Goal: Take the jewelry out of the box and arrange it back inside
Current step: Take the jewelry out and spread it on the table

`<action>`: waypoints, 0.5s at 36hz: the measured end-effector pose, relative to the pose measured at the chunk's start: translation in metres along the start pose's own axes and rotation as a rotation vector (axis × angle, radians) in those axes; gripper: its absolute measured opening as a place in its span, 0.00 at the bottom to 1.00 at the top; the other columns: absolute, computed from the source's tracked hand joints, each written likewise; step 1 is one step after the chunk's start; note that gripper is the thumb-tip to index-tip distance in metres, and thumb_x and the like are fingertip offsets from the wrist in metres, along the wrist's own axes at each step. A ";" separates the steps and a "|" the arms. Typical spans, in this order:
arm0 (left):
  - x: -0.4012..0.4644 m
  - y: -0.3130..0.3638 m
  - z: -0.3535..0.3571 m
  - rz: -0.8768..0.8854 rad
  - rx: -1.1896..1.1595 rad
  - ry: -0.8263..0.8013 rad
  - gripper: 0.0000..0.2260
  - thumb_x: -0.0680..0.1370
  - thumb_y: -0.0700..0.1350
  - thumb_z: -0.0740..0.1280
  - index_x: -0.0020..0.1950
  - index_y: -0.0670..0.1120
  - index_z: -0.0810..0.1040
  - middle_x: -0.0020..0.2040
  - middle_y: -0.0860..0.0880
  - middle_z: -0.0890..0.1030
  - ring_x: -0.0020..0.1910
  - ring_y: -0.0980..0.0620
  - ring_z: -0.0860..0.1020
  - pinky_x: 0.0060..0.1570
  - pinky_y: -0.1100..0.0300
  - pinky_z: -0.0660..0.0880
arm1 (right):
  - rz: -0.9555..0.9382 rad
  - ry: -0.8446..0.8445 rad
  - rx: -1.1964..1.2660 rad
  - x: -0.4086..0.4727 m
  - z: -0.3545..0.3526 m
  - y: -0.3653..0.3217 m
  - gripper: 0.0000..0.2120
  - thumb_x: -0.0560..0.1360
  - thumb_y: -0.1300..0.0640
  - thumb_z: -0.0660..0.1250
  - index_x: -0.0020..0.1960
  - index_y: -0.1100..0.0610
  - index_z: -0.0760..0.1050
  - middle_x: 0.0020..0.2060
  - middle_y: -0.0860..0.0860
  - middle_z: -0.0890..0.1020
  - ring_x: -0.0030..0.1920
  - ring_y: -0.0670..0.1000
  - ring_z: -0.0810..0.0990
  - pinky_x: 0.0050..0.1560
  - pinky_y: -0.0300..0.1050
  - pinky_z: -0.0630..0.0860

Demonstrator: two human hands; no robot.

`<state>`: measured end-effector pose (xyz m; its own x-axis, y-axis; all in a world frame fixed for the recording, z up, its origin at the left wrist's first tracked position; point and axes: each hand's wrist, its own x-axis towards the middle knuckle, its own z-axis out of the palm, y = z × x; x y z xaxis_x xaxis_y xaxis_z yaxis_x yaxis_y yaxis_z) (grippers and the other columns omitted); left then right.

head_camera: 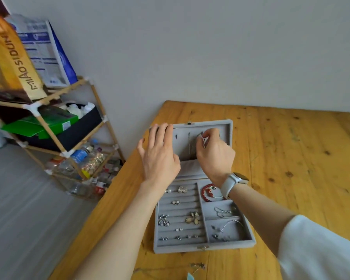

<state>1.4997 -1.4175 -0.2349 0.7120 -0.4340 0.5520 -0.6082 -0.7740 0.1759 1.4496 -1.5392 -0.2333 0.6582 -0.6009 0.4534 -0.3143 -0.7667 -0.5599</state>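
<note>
A grey velvet jewelry box (204, 248) lies open on the wooden table (291, 158), its lid (228, 126) laid flat at the far side. Earrings and rings (192, 218) sit in the ridged left section of the base. A red bead bracelet (207, 192) and silver chains (228, 225) fill the right compartments. My left hand (160, 156) rests with straight fingers on the lid's left edge. My right hand (214, 150) pinches the top of a thin necklace chain (192, 147) hanging along the lid's hooks.
A loose necklace (198, 266) lies on the table in front of the box. A bamboo shelf rack (55, 122) with bags, boxes and bottles stands left of the table, against the white wall. The table extends far to the right.
</note>
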 end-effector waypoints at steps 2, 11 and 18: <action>0.000 0.001 0.001 0.004 -0.007 0.018 0.31 0.65 0.39 0.68 0.69 0.45 0.66 0.69 0.48 0.68 0.70 0.47 0.64 0.62 0.43 0.62 | -0.054 -0.021 -0.008 -0.002 0.003 -0.004 0.11 0.78 0.51 0.56 0.55 0.57 0.69 0.37 0.54 0.83 0.39 0.60 0.80 0.33 0.46 0.66; 0.000 0.002 0.000 -0.003 -0.037 0.024 0.31 0.64 0.38 0.68 0.68 0.44 0.68 0.68 0.48 0.70 0.69 0.46 0.65 0.60 0.42 0.64 | 0.071 -0.073 -0.045 0.002 0.017 -0.009 0.10 0.79 0.54 0.54 0.53 0.57 0.71 0.41 0.56 0.83 0.43 0.61 0.80 0.39 0.47 0.70; 0.001 0.004 -0.003 -0.012 -0.024 -0.003 0.31 0.65 0.39 0.68 0.68 0.44 0.68 0.68 0.48 0.70 0.70 0.47 0.65 0.60 0.44 0.64 | 0.071 -0.091 -0.139 0.006 0.022 -0.014 0.11 0.79 0.55 0.53 0.54 0.59 0.70 0.43 0.57 0.83 0.44 0.61 0.80 0.37 0.46 0.64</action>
<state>1.4975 -1.4195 -0.2313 0.7201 -0.4261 0.5476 -0.6081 -0.7677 0.2023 1.4737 -1.5269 -0.2380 0.6882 -0.6368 0.3475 -0.4501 -0.7505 -0.4839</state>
